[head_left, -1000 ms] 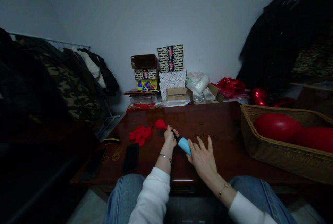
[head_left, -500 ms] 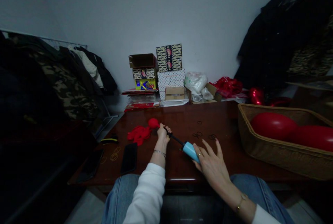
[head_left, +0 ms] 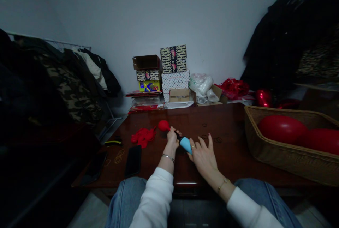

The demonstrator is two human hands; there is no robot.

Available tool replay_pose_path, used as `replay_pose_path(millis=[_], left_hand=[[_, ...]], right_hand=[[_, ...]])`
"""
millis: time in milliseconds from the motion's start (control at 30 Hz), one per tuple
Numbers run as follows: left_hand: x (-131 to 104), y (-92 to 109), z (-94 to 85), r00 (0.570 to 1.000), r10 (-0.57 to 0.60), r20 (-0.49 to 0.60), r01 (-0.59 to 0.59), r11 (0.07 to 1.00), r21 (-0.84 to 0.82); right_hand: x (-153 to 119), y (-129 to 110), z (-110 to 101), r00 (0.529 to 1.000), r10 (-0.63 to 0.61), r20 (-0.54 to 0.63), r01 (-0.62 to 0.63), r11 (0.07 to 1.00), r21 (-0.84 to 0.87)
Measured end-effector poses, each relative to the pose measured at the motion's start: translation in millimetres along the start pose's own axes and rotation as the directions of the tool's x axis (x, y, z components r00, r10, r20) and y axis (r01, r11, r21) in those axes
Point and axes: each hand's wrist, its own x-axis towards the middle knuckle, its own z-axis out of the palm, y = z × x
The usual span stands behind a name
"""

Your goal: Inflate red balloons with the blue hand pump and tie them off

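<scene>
My left hand (head_left: 172,137) is closed round the black end of a hand balloon pump, where the neck of a small, partly filled red balloon (head_left: 163,125) meets it. The fingers hide that joint. My right hand (head_left: 203,155) grips the pump's light-blue barrel (head_left: 186,145) between thumb and fingers, with some fingers raised. Barrel and black end are close together, with little of the black rod showing. To the left of the balloon lies a pile of flat red balloons (head_left: 143,136). Several dark rings (head_left: 217,140) lie beyond my right hand.
A wicker basket (head_left: 280,157) with large red balloons stands on the right of the brown table (head_left: 225,118). Phones (head_left: 132,161), yellow rubber bands (head_left: 119,156) and a black-and-yellow tool (head_left: 113,143) lie on the left. Stacked boxes (head_left: 173,58) line the wall.
My right hand has pushed the blue barrel up and left toward my left hand, covering most of the black rod. The balloon and my left hand appear slightly further right.
</scene>
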Motion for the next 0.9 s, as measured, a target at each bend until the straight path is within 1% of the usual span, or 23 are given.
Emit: replay_pose_path(millis=[133,300,433,533,667,900], left_hand=[[11,2,-5.6,1.000,0.015,-0.028,-0.015,1.000,0.018],[19,14,-11.6,0.999,0.025,-0.031,-0.025,1.000,0.014],[20,28,-10.2,0.999,0.029,-0.034,-0.029,1.000,0.007],[18,32,-6.9,0.998,0.033,-0.053,-0.033,0.999,0.008],[14,25,-1.1,0.997,0.018,-0.073,-0.018,1.000,-0.004],[4,2,12.7,0.998,-0.045,-0.038,0.047,0.998,0.052]], right_hand=[[-4,-2,2,1.000,-0.008,-0.001,0.008,1.000,0.011],[-21,9,-2,1.000,-0.008,-0.004,0.008,0.999,0.033],[-37,20,-10,1.000,-0.011,-0.007,0.012,0.998,0.055],[-43,26,-14,1.000,0.003,-0.002,-0.003,0.999,0.051],[-39,28,-13,1.000,0.011,0.021,-0.011,0.999,0.033],[-6,15,-5,0.999,0.039,0.038,-0.041,0.998,0.039]])
